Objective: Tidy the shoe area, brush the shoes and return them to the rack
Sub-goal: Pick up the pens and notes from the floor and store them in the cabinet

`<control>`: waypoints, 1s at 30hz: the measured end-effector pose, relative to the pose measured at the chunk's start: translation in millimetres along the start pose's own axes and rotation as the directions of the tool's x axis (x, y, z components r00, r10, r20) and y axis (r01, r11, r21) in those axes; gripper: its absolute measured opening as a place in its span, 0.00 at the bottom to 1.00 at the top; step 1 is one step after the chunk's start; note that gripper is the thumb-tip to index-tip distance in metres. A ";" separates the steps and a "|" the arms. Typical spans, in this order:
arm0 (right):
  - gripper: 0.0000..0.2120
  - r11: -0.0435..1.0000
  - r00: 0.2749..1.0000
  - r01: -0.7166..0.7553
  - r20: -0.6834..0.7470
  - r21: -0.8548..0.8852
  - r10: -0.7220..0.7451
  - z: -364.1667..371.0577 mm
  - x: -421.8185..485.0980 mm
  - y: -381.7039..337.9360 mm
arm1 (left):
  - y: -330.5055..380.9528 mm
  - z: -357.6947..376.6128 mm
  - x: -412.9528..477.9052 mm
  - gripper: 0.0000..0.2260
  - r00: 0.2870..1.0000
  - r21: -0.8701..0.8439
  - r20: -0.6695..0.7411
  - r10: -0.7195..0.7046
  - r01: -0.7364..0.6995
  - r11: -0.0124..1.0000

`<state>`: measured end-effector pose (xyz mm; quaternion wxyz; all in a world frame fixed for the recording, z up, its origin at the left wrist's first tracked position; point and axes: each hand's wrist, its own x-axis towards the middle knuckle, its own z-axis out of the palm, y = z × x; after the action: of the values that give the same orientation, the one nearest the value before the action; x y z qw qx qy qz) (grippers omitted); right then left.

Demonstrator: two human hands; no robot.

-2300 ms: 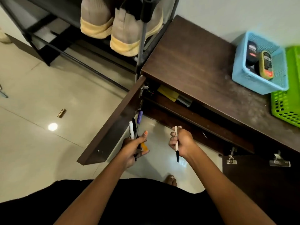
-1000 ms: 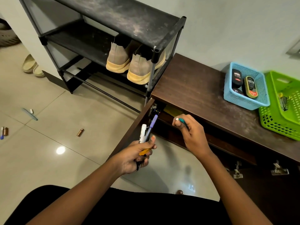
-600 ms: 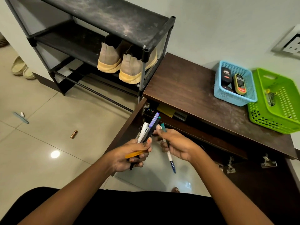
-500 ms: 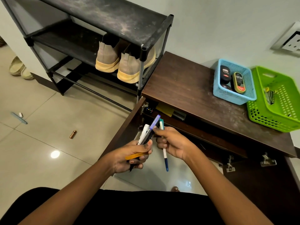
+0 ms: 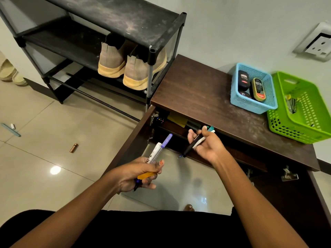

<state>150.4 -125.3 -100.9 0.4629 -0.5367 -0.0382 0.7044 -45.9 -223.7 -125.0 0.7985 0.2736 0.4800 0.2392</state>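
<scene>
Drawing away from the left hand [image 5: 134, 174], the right hand [image 5: 207, 147] now pinches two pens [image 5: 187, 150] just in front of the table [image 5: 197, 90], while the left hand grips its marker bundle [image 5: 155, 153]. Stationery sorting goes on; the shoes [image 5: 136, 72], seemingly unbrushed, sit on the rack [image 5: 125, 18] beside the table.

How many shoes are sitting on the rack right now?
2: left shoe and right shoe side by side on the middle shelf, right end. The top shelf may hide more.
</scene>
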 end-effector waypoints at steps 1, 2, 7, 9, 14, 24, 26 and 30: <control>0.13 1.000 1.000 -0.008 0.020 -0.011 0.009 -0.9 -0.5 0.3 | 0.3 -1.3 0.6 0.12 1.000 -0.025 0.000 -0.011 0.011 1.000; 0.12 0.998 0.999 -0.005 0.041 -0.070 0.008 -0.9 -0.6 0.9 | 0.6 -2.4 1.1 0.11 1.000 -0.055 0.014 -0.016 0.017 0.998; 0.09 0.912 0.978 0.083 0.210 -0.401 0.003 0.6 2.8 4.4 | -1.6 -3.7 6.3 0.08 1.000 -0.081 0.020 -0.004 0.006 0.997; 0.09 0.840 0.967 0.137 0.255 -0.525 0.002 3.6 -0.3 4.7 | -2.2 -2.4 7.1 0.08 1.000 -0.052 -0.012 0.003 -0.004 0.999; 0.20 0.613 0.934 0.274 0.357 -0.741 0.014 8.8 -5.7 12.8 | 0.0 -3.3 8.4 0.11 1.000 -0.138 0.008 0.026 -0.024 0.990; 0.08 0.383 0.905 0.388 0.425 -0.838 0.014 11.7 -2.9 23.0 | 4.2 -2.0 9.5 0.16 0.998 -0.200 0.044 0.048 -0.039 0.979; 0.08 0.417 0.915 0.365 0.403 -0.833 0.005 10.5 -2.1 22.1 | 4.8 -4.3 9.8 0.15 0.997 -0.207 0.048 0.058 -0.047 0.977; 0.06 0.594 0.943 0.287 0.332 -0.752 -0.035 7.2 4.0 19.7 | 6.7 -7.3 10.6 0.12 0.994 -0.194 0.041 0.104 -0.095 0.976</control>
<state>132.7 -130.5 -111.6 0.2299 -0.5733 -0.4594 0.6383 -48.8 -210.4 -130.1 0.8201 0.2248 0.4200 0.3170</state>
